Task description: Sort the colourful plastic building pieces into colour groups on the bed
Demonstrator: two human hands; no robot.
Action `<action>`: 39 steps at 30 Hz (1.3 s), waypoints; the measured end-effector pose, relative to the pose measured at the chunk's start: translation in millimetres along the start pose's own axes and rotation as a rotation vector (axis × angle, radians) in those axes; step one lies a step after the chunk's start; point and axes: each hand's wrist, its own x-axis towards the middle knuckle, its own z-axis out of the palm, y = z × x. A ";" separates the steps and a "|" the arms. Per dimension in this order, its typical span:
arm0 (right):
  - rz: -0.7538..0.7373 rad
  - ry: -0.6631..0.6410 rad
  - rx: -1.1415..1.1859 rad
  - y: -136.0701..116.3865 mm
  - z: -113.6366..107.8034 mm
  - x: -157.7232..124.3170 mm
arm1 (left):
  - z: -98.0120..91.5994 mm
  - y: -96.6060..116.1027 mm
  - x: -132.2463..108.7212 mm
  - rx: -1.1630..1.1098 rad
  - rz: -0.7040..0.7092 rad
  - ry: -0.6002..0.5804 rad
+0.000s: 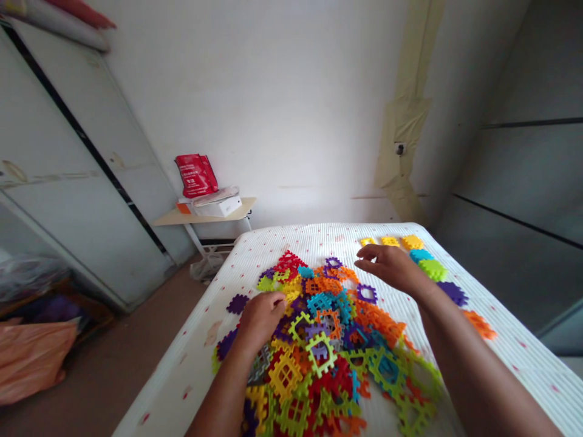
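Nearest us, from 6 o'clock up through the middle of the white ribbed cover (501,376), lies the heaped pile of toothed pieces (337,382), apparently plastic. We judge each one light, fairly stiff with a little give, perhaps slick on its flat faces, and unlikely to break. At 7 o'clock in the pile, a yellow window piece (285,374) offers its notched edges to a thumb-and-finger pinch; toward the center, a light green frame (311,351) invites us to take one side of its rim (the teeth may snag on neighbors, so we would lift it straight up).

At 10 o'clock, our left hand (263,315) is over the pile's edge, fingers curled inward; we can't make out whether it grips anything. At 2 o'clock, a purple frame (359,294) lies flat. Beyond it, our right hand (387,264) hovers with bent fingers and thumb parted, seemingly holding nothing.

Outside that arm, sorted pieces curve from an orange group (480,325) at 3 o'clock to a yellow stack (412,242) near 1 o'clock.
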 end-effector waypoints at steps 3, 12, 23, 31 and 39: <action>0.023 -0.043 -0.034 -6.0 7.4 -1.9 | -4.4 1.5 6.3 -0.163 -0.082 0.063; -0.148 -0.120 0.341 -25.1 49.2 -2.7 | 13.4 22.2 1.3 -0.722 -0.224 0.092; -0.086 -0.428 0.947 -40.7 78.7 -7.8 | 27.5 24.3 -6.5 -0.657 -0.022 0.152; 0.079 -0.511 1.081 -44.1 79.4 -7.6 | 25.0 25.3 -9.5 -0.539 0.114 0.269; 0.138 -0.423 1.166 -46.3 83.9 -6.5 | 32.4 21.0 -6.9 -0.500 0.128 0.264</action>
